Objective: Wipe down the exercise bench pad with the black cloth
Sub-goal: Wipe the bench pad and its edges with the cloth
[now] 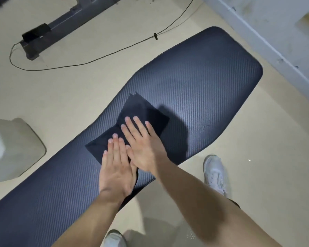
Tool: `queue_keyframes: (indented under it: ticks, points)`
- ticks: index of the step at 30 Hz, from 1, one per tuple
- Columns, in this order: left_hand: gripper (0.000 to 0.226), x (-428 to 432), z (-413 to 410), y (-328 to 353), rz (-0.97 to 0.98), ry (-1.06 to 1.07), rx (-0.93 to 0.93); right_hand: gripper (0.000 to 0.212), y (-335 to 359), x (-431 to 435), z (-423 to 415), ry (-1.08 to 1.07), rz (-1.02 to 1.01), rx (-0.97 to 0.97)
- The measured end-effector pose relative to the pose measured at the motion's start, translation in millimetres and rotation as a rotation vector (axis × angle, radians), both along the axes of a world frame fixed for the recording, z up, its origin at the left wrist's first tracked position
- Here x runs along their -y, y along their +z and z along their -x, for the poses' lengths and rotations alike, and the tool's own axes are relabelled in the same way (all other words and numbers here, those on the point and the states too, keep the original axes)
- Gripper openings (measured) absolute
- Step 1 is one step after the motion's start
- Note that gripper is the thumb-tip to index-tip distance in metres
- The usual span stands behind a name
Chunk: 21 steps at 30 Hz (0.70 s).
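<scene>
Your left hand (116, 172) and right hand (145, 148) lie flat on the black cloth (132, 125), side by side and touching. Your fingers (130, 127) are straight and close together, pressing down, not gripping. The cloth sits on the middle of the dark bench (194, 77) pad.

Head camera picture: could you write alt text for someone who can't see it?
Seen from above, a person's left hand and right hand press flat, side by side, on a black cloth spread on a dark blue textured exercise bench pad. Around it: beige floor, a thin black cable and white sneakers.
</scene>
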<state>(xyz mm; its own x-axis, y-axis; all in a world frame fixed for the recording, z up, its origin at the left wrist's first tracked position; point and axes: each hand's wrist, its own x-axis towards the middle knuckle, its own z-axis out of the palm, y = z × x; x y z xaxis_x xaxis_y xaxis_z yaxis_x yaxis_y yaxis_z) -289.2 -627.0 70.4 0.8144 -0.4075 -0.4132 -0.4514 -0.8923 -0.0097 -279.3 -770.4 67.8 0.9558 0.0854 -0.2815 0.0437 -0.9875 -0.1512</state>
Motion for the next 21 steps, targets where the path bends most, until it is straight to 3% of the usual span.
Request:
queue_keyframes:
  ticks: [4,8,16,21]
  points:
    - [0.068,27,53,3,0.026,-0.055,-0.046,0.064,2,32,57,-0.009,-0.032,0.005]
    - [0.069,109,60,7,0.128,-0.076,-0.046,0.064,3,117,76,-0.118,-0.107,-0.011]
    - [0.07,291,-3,2,0.271,-0.176,-0.074,0.064,0,293,37,-0.266,0.077,-0.005]
    - [0.071,363,-70,2,0.183,-0.279,-0.075,0.063,-5,361,-15,-0.355,0.087,0.027]
